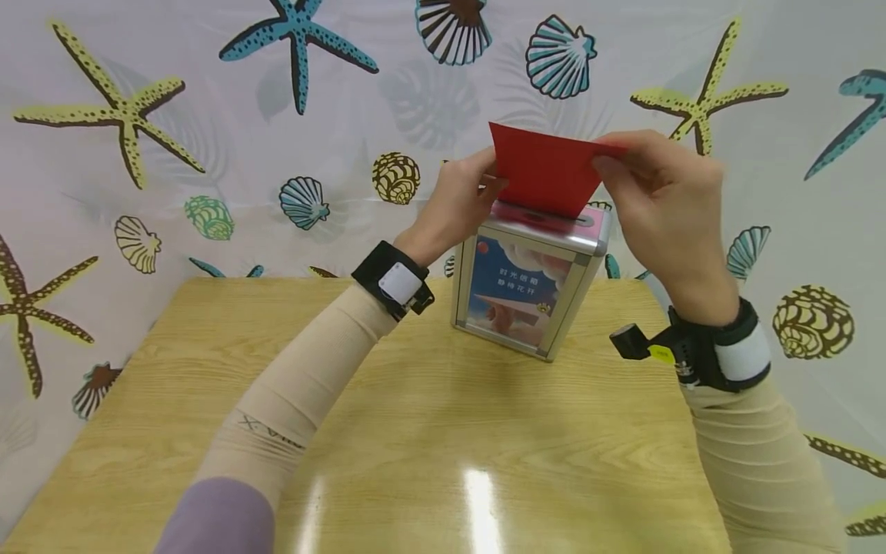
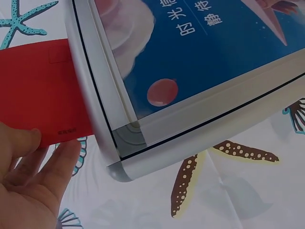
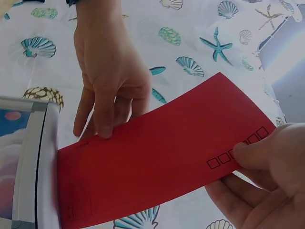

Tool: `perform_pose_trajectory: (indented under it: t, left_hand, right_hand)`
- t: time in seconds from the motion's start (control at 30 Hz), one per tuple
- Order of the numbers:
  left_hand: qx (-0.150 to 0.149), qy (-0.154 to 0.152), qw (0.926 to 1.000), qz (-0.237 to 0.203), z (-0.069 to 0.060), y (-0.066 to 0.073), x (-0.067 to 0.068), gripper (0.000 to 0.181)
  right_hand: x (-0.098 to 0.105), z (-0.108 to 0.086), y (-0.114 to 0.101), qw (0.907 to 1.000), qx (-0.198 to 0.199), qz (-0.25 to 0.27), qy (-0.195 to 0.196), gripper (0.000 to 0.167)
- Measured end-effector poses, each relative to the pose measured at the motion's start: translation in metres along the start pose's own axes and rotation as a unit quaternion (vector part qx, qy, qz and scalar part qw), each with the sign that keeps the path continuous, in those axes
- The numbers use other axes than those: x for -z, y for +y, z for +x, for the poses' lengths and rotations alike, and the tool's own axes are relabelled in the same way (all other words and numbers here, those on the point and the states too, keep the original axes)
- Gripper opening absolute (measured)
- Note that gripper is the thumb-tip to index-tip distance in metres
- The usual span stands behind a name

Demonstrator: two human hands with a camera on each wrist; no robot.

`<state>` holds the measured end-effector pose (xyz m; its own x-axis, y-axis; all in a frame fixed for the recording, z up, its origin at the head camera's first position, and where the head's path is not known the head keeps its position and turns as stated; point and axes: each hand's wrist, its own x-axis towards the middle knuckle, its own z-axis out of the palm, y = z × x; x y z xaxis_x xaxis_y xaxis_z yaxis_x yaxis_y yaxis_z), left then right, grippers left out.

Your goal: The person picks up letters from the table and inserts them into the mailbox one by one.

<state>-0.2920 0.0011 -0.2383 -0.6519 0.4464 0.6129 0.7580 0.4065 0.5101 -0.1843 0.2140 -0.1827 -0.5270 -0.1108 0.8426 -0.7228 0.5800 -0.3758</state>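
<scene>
A red envelope (image 1: 547, 169) with printed postcode squares stands on the slotted pink top of a silver-framed letter box (image 1: 522, 288). In the right wrist view the lower edge of the envelope (image 3: 157, 157) meets the box top; whether it is inside the slot I cannot tell. My left hand (image 1: 460, 200) pinches the envelope's left edge between thumb and fingers, close above the box. With my right hand (image 1: 667, 204) I grip its upper right corner, thumb on the near face. The left wrist view shows the box's blue front panel (image 2: 190, 57) beside the envelope (image 2: 43, 90).
The box stands near the back edge of a wooden table (image 1: 415, 431). Behind it hangs a white cloth (image 1: 242, 154) printed with starfish and shells. Each wrist wears a black strap; a small camera (image 1: 630, 341) juts from the right one.
</scene>
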Motion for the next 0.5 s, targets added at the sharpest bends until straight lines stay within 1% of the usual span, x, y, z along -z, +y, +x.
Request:
perform_pose_trajectory:
  t: [0.1, 0.17, 0.23, 0.3, 0.37, 0.5]
  left_hand:
    - [0.005, -0.006, 1.0000, -0.001, 0.000, -0.001, 0.000, 0.028]
    - [0.007, -0.005, 1.0000, -0.003, 0.000, -0.001, 0.000, 0.028]
    - [0.004, 0.004, 1.0000, -0.008, 0.000, 0.000, 0.001, 0.026]
    - [-0.001, 0.013, 0.9999, -0.011, 0.001, 0.002, 0.002, 0.024]
    - [-0.005, 0.020, 0.9998, -0.007, 0.001, 0.005, 0.003, 0.018]
    - [-0.020, 0.029, 0.9994, -0.001, 0.002, 0.011, 0.005, 0.018]
  right_hand:
    - [-0.004, 0.001, 0.006, 0.9999, -0.013, -0.006, -0.008, 0.018]
    - [-0.006, 0.000, 0.011, 0.9995, -0.029, -0.014, -0.009, 0.018]
    - [-0.009, -0.001, 0.017, 0.9990, -0.036, -0.023, -0.013, 0.018]
    - [-0.011, -0.002, 0.024, 0.9987, -0.036, -0.032, -0.018, 0.018]
    - [-0.013, -0.004, 0.030, 0.9983, -0.034, -0.042, -0.024, 0.018]
    - [-0.017, -0.009, 0.041, 0.9961, -0.041, -0.065, -0.044, 0.019]
